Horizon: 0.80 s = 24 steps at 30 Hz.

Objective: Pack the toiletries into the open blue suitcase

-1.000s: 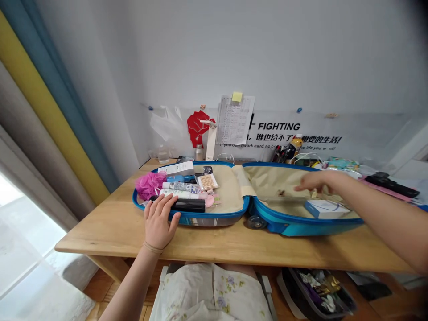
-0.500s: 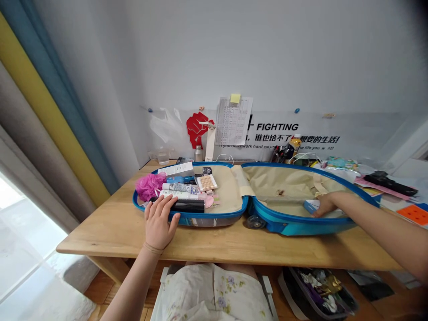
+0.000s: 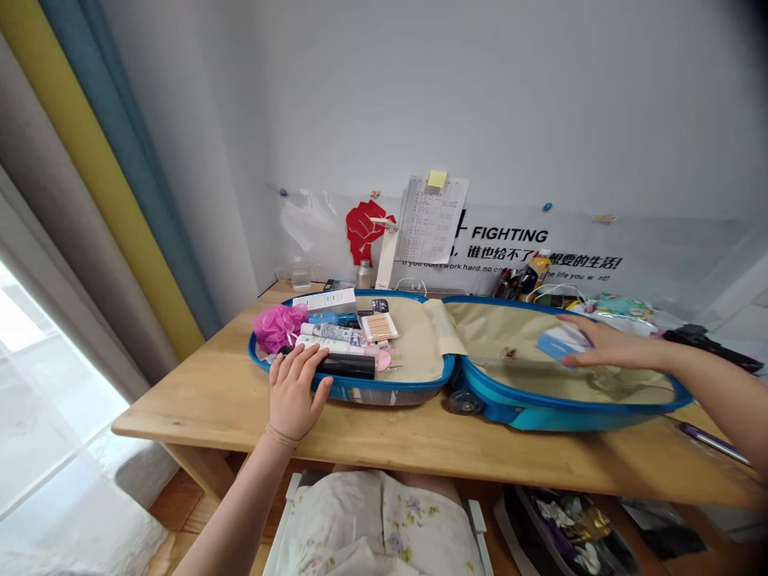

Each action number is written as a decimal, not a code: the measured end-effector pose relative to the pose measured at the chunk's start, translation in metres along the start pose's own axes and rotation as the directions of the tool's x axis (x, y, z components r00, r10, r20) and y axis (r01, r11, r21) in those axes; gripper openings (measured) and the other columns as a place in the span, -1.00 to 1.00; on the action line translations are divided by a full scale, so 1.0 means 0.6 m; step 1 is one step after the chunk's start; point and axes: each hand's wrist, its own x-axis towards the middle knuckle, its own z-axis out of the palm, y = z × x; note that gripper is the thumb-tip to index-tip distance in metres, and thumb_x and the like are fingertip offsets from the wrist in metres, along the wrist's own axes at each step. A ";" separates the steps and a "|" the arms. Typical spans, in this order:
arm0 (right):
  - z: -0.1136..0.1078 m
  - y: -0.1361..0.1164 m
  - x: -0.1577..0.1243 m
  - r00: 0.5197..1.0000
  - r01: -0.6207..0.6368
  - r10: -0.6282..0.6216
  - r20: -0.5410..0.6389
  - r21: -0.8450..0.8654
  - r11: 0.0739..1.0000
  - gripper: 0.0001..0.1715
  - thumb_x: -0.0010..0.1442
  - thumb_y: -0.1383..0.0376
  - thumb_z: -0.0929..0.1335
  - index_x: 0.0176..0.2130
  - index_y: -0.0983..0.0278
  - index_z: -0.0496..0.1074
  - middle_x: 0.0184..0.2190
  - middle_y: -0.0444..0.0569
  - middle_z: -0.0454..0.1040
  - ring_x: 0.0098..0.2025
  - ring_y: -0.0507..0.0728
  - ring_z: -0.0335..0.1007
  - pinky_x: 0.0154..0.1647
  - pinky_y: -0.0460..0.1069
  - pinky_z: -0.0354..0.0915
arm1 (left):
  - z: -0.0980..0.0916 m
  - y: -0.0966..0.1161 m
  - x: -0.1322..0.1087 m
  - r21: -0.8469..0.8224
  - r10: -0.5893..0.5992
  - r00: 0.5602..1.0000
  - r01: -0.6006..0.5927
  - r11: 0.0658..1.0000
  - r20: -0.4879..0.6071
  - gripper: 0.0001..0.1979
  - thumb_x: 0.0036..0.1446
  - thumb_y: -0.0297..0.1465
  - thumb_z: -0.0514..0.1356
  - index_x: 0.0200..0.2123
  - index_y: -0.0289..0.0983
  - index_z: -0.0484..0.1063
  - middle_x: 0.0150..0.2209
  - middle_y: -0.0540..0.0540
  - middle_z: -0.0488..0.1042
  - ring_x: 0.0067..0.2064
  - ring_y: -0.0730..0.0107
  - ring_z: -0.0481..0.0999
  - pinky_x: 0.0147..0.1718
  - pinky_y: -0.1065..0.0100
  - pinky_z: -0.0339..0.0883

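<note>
A blue suitcase [image 3: 510, 412] lies opened flat on the wooden table. Over its right half my right hand [image 3: 606, 346] grips a small blue-and-white box [image 3: 561, 344], fingers on top and thumb beneath. My left hand [image 3: 298, 392] rests with fingers apart on the front rim of the left half, touching a black cylindrical item [image 3: 348, 366]. Around it in that half are a pink bath puff [image 3: 280, 326], several tubes, a white box [image 3: 325, 301], a pack of cotton swabs [image 3: 379, 326] and a small pink item [image 3: 382, 360]. The right half holds a small brown item [image 3: 509, 352].
Behind the suitcase stand a silver bottle [image 3: 363, 274], a white lamp [image 3: 387, 256] and a yellow-labelled drink bottle [image 3: 540, 266]. A purple pen-like item [image 3: 714, 442] lies at the table's right. Below the table is a bin [image 3: 624, 552] with crumpled wrappers.
My right hand has lifted the blue-and-white box up from the floor of the suitcase's right half. The left hand stays on the rim. The view has shifted slightly.
</note>
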 end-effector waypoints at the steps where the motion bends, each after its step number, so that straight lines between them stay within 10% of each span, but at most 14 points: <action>1: -0.013 -0.031 -0.006 0.998 0.060 -0.059 -0.018 0.020 0.998 0.22 -0.15 -0.13 0.36 0.35 0.20 -0.08 0.35 0.24 0.03 0.33 0.38 0.07 0.29 0.15 0.11 | 0.000 0.000 0.000 -0.003 -0.006 1.000 0.006 1.000 0.005 -0.59 0.28 -0.21 0.00 0.10 -0.21 0.40 0.10 -0.17 0.47 0.19 0.08 0.32 0.23 0.08 -0.09; 5: -0.034 -0.198 -0.021 0.923 0.383 -0.383 -0.030 0.012 0.924 0.20 -0.13 -0.09 0.41 0.36 0.09 -0.10 0.33 0.12 0.05 0.30 0.36 0.11 0.28 0.21 0.12 | 0.002 0.000 -0.002 -0.011 -0.008 1.000 0.008 1.000 -0.001 -0.58 0.28 -0.20 0.00 0.12 -0.19 0.38 0.10 -0.17 0.46 0.20 0.08 0.31 0.24 0.07 -0.10; 11: 0.040 -0.401 0.011 0.655 0.744 -0.719 0.233 -0.032 0.668 0.04 -0.22 0.09 0.50 0.23 0.16 0.23 0.19 0.08 0.25 0.27 0.34 0.12 0.28 0.18 0.09 | 0.000 0.003 -0.001 -0.004 0.033 0.999 -0.033 0.999 -0.037 -0.58 0.29 -0.21 -0.01 0.12 -0.21 0.37 0.08 -0.19 0.47 0.19 0.08 0.32 0.22 0.08 -0.07; 24: 0.128 -0.441 0.045 0.636 0.731 -0.724 0.268 0.093 0.676 -0.42 -0.11 0.19 0.46 -0.09 0.24 0.31 0.04 0.06 0.27 0.11 0.22 0.23 0.10 0.09 0.27 | 0.004 -0.002 -0.002 -0.006 -0.004 1.000 0.004 1.000 -0.012 -0.58 0.28 -0.22 0.00 0.14 -0.18 0.36 0.11 -0.17 0.45 0.20 0.08 0.31 0.23 0.07 -0.09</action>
